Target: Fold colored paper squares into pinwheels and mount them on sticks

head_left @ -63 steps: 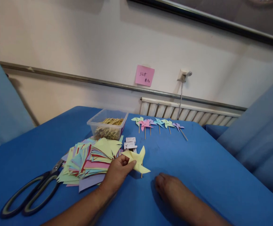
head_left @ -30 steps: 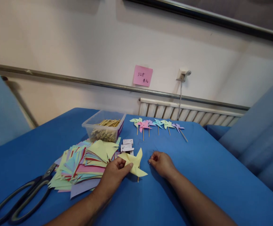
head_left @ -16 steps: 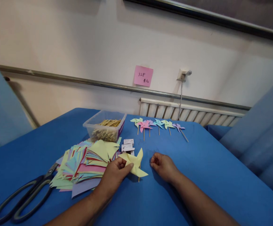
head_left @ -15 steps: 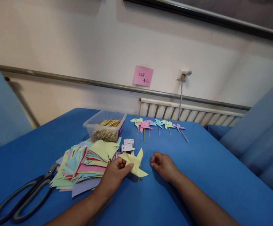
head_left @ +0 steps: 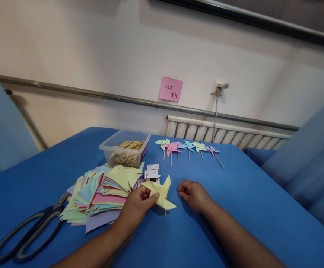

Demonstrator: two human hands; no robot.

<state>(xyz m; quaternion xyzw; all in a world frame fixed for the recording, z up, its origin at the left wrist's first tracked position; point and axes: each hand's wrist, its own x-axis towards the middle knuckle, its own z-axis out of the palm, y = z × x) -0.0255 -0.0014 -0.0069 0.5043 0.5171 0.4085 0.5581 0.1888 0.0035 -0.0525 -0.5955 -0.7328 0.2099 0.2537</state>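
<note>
My left hand (head_left: 143, 201) pinches a pale yellow paper pinwheel (head_left: 162, 191) between thumb and fingers. A thin stick (head_left: 165, 212) shows below its blades; most of it is hidden behind the paper. To the right of the pinwheel and apart from it, my right hand (head_left: 194, 195) is close to the blue cloth with its fingertips pressed together. Anything in that pinch is too small to make out. Small white boxes (head_left: 152, 174) stand just behind the pinwheel, and a heap of coloured cut paper (head_left: 103, 199) lies left of my left hand.
A clear plastic tub (head_left: 124, 149) holds many thin sticks. Large dark-handled scissors (head_left: 36, 227) lie at the left. Several pinwheels (head_left: 188, 146) on sticks lie near the far edge of the blue-covered table (head_left: 248, 208). Behind are a radiator (head_left: 226, 132) and a wall socket (head_left: 218, 88).
My right hand has shifted very slightly left, toward the pinwheel. The left hand keeps its hold on the pinwheel, and the view has moved a little.
</note>
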